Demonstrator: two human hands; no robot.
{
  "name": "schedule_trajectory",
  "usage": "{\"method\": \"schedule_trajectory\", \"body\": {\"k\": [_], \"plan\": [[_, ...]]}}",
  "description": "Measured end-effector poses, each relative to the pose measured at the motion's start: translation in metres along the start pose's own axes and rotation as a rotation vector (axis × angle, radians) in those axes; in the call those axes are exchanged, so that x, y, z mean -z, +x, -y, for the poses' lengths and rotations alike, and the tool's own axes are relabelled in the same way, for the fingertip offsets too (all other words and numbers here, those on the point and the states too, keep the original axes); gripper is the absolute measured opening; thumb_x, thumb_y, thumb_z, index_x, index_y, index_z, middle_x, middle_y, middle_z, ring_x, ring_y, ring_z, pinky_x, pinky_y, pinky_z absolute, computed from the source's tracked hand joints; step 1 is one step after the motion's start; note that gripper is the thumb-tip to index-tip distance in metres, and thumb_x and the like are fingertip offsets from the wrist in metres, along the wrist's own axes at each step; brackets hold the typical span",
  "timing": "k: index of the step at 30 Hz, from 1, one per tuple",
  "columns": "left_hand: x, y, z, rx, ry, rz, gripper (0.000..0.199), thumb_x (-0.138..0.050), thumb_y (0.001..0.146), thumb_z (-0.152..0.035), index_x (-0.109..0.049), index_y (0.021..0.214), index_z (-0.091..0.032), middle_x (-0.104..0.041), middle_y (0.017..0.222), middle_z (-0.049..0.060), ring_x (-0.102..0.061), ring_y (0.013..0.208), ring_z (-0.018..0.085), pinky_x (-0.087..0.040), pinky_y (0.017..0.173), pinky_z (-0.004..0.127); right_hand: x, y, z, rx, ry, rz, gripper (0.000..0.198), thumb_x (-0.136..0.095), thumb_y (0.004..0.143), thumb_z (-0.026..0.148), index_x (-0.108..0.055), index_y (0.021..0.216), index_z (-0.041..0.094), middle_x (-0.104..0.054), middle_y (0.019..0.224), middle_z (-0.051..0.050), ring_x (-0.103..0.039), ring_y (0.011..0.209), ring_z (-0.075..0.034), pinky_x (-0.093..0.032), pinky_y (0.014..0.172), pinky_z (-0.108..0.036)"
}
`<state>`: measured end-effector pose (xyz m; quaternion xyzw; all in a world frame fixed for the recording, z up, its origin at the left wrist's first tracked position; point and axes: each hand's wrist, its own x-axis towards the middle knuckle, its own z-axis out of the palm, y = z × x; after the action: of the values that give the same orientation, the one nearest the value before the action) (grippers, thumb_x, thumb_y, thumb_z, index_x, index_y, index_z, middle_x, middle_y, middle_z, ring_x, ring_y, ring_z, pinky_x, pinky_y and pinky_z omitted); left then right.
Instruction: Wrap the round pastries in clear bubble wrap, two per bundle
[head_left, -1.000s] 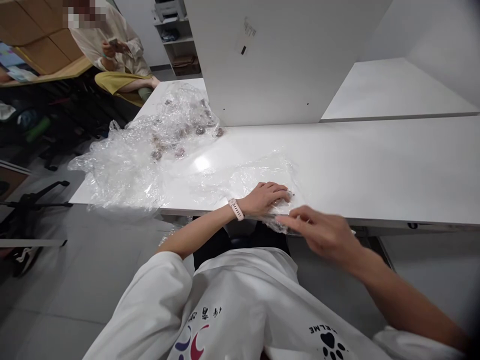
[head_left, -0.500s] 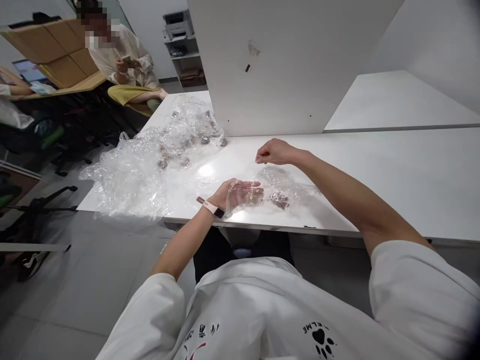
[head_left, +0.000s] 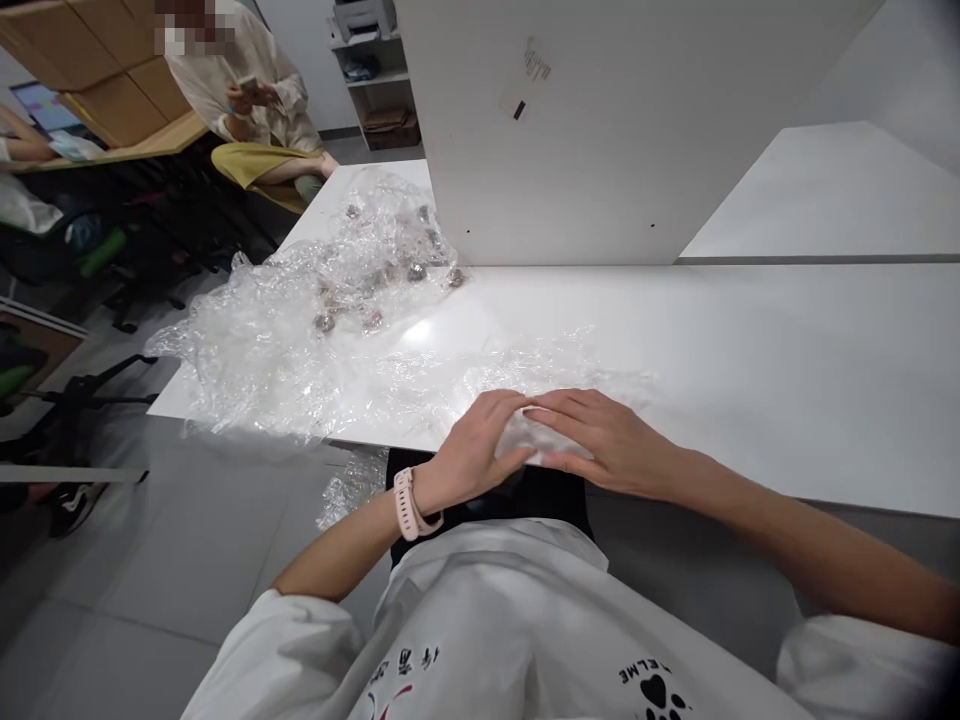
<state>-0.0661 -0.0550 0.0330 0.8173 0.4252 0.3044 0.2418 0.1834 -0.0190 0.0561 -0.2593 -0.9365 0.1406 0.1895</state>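
Left hand (head_left: 474, 450) and right hand (head_left: 611, 442) side by side at the near edge of the white table (head_left: 787, 360), fingertips meeting. Fingers of both hands laid out flat, not curled into fists, pressing down on a small wad of clear plastic wrap (head_left: 534, 440) between them. Wad right at the near edge, in the middle of the scene, touching both hands. Cannot tell what is inside the wad. Pink watch (head_left: 406, 503) on the left wrist.

Flat sheet of clear wrap (head_left: 525, 365) just beyond the hands, spread on the table. Big crumpled pile of clear wrap (head_left: 277, 340) to the far left, hanging a bit over the left table edge. Small dark round lumps (head_left: 367, 285) lying in that pile, wrapped in plastic. White upright panel (head_left: 615, 130) at the far side of the table. Another person (head_left: 247, 100) sitting far off at the far left, holding a phone.
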Motion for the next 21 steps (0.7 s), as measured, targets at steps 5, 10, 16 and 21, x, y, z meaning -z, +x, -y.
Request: {"method": "schedule_trajectory", "body": {"k": [5, 10, 16, 21], "plan": [[-0.015, 0.011, 0.036, 0.115, 0.141, 0.181, 0.085, -0.086, 0.072, -0.031, -0.040, 0.142, -0.019, -0.055, 0.139, 0.018, -0.048, 0.131, 0.038, -0.045, 0.105, 0.056, -0.044, -0.032, -0.046, -0.228, 0.043, 0.142, 0.085, -0.060, 0.083, 0.071, -0.041, 0.152, 0.027, -0.043, 0.155, -0.013, -0.043, 0.138, -0.036, -0.040, 0.110, -0.056], [-0.002, 0.004, 0.042, 0.124, 0.200, 0.080, 0.045, -0.064, 0.090, -0.018, -0.047, 0.131, -0.020, -0.066, 0.118, 0.011, -0.058, 0.108, 0.027, -0.051, 0.088, 0.041, -0.038, -0.047, -0.044, -0.268, 0.165, 0.085, 0.072, -0.059, 0.089, 0.061, -0.042, 0.151, 0.028, -0.047, 0.153, -0.010, -0.045, 0.138, -0.033, -0.041, 0.111, -0.052], [0.014, 0.011, 0.039, 0.236, 0.194, 0.114, 0.022, -0.051, 0.100, -0.029, -0.053, 0.120, -0.020, -0.071, 0.082, 0.003, -0.066, 0.076, 0.020, -0.049, 0.077, 0.035, -0.021, -0.045, -0.039, -0.411, 0.257, 0.052, 0.042, -0.037, 0.100, 0.048, -0.060, 0.132, 0.031, -0.069, 0.126, -0.005, -0.064, 0.112, -0.027, -0.050, 0.096, -0.047], [0.025, 0.043, 0.051, 0.469, 0.149, 0.251, 0.026, -0.059, 0.095, -0.044, -0.061, 0.097, -0.018, -0.066, 0.064, 0.001, -0.061, 0.057, 0.018, -0.041, 0.055, 0.027, -0.012, -0.006, -0.064, -0.706, 0.331, 0.055, 0.051, -0.053, 0.090, 0.060, -0.060, 0.131, 0.029, -0.071, 0.117, -0.005, -0.069, 0.093, -0.026, -0.055, 0.078, -0.040]]}}
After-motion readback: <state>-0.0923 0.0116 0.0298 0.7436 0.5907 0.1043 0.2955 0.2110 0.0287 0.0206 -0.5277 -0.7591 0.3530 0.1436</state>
